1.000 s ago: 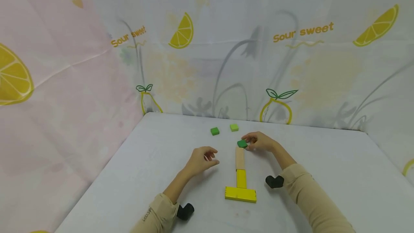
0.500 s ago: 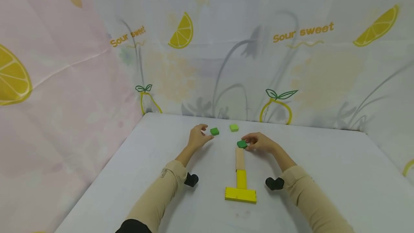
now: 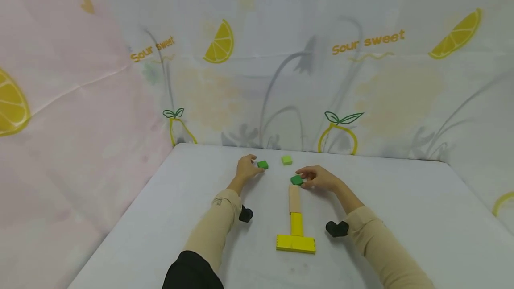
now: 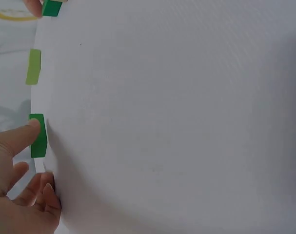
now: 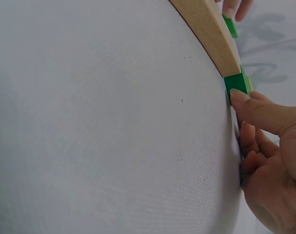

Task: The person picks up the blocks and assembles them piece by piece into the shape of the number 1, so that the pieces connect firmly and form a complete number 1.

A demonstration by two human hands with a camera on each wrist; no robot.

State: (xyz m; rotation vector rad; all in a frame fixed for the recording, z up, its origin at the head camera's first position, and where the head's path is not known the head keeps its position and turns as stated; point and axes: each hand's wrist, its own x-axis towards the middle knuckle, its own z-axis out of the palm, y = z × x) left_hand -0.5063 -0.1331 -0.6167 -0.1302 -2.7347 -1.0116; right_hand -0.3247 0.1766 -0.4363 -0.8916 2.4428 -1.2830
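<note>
i'm pinching a green block (image 3: pixel 297 180) in my right hand (image 3: pixel 319 178) at the wooden bar's (image 3: pixel 294 198) 12 o'clock end, while my left hand (image 3: pixel 246 168) is gripping another green cube (image 3: pixel 263 164) at its 3 o'clock.

Six blocks are counted on the table (image 3: pixel 401 200). Three are green: a dark green block (image 3: pixel 263 164) near the far edge, toward the left; a light green block (image 3: pixel 287 160) near the far edge, just beside it; and another dark green block (image 3: pixel 296 180) at the far end of the middle row. One natural wooden block (image 3: pixel 294 198) is counted in that row. Two yellow blocks are seen: a small yellow block (image 3: pixel 296 224) and a long yellow block (image 3: pixel 296 244), nearest the near edge. Two hands are counted, a left hand (image 3: pixel 246 168) and a right hand (image 3: pixel 319 177).
</note>
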